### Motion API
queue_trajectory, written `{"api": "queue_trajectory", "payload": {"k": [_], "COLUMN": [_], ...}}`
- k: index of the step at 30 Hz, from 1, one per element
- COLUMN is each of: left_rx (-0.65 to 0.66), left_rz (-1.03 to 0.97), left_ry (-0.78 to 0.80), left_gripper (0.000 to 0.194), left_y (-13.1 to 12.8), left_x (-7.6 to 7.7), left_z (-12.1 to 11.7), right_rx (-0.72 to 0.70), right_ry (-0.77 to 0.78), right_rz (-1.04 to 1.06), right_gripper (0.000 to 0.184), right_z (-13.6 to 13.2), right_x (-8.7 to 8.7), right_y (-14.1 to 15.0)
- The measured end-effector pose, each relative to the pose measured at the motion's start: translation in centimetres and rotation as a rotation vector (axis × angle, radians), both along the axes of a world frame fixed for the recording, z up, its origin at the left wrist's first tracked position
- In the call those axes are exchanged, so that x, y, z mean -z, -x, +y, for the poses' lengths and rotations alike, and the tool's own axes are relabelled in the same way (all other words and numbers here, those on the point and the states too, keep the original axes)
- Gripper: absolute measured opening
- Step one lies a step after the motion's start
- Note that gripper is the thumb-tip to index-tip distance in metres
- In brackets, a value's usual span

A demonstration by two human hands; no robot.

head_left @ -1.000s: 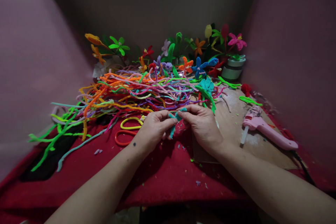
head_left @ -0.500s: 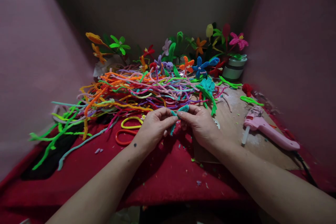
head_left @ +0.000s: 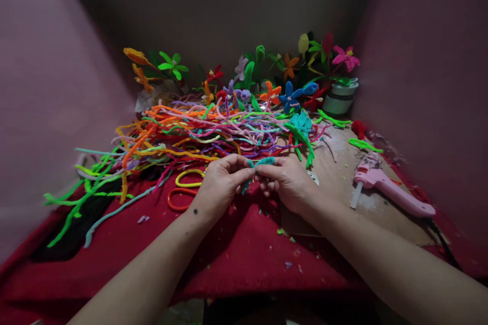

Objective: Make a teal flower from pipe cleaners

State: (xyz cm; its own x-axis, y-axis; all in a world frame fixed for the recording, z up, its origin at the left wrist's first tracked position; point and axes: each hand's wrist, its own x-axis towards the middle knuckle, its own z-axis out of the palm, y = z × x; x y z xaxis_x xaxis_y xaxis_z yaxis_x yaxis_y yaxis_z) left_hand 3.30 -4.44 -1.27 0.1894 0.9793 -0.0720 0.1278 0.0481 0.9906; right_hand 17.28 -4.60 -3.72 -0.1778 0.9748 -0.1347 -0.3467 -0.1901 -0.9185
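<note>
One teal fuzzy piece (head_left: pixel 266 161), pinched thumb-to-forefinger in both left hand (head_left: pixel 221 181) and right hand (head_left: pixel 293 181), above the red cloth (head_left: pixel 259 259). Probably light, soft outside, bendable, hardly slippery; best held close to the middle, gently, without crushing. Mostly hidden there by the hands, too small to tell a single strand from several.

From here the fuzzy strip (head_left: pixel 264 161) shows teal above a deep red tablecloth (head_left: pixel 259 264); I see a pink glue gun (head_left: pixel 394 192), yellow and red scissor handles (head_left: pixel 186 191), and a pale jar (head_left: pixel 338 106) banded dark.
</note>
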Motion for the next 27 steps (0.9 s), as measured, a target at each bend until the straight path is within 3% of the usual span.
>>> {"api": "queue_trajectory", "payload": {"k": [7,10,13,16,19,22,25,27], "left_rx": [0.022,0.014,0.022,0.091,0.121,0.093,0.069,0.122], "left_rz": [0.036,0.112,0.34,0.665,0.759,0.503,0.152,-0.07], "left_ry": [-0.038,-0.137,-0.431,-0.823,-0.979,-0.815,-0.368,-0.067], "left_gripper": [0.016,0.012,0.008,0.02,0.023,0.018,0.012,0.015], "left_y": [0.1,0.0,0.1,0.3,0.5,0.5,0.5,0.5], "left_x": [-0.1,0.1,0.7,1.4,1.6,1.1,0.4,0.2], "left_z": [0.0,-0.2,-0.6,-0.8,-0.7,-0.5,-0.2,0.0], "right_rx": [-0.026,-0.023,-0.014,0.001,0.014,0.013,0.025,0.043], "right_ry": [0.036,0.04,0.055,0.072,0.059,0.016,-0.073,-0.157], "right_rz": [-0.041,-0.024,0.005,0.026,0.047,0.067,0.017,-0.062], "right_gripper": [0.012,0.011,0.011,0.012,0.012,0.012,0.016,0.02], "right_z": [0.1,0.1,0.2,0.2,0.3,0.4,0.3,0.1], "right_x": [-0.2,-0.2,-0.1,0.1,0.1,0.1,-0.1,-0.4], "right_y": [0.0,0.1,0.1,0.2,0.2,0.1,0.0,-0.1]}}
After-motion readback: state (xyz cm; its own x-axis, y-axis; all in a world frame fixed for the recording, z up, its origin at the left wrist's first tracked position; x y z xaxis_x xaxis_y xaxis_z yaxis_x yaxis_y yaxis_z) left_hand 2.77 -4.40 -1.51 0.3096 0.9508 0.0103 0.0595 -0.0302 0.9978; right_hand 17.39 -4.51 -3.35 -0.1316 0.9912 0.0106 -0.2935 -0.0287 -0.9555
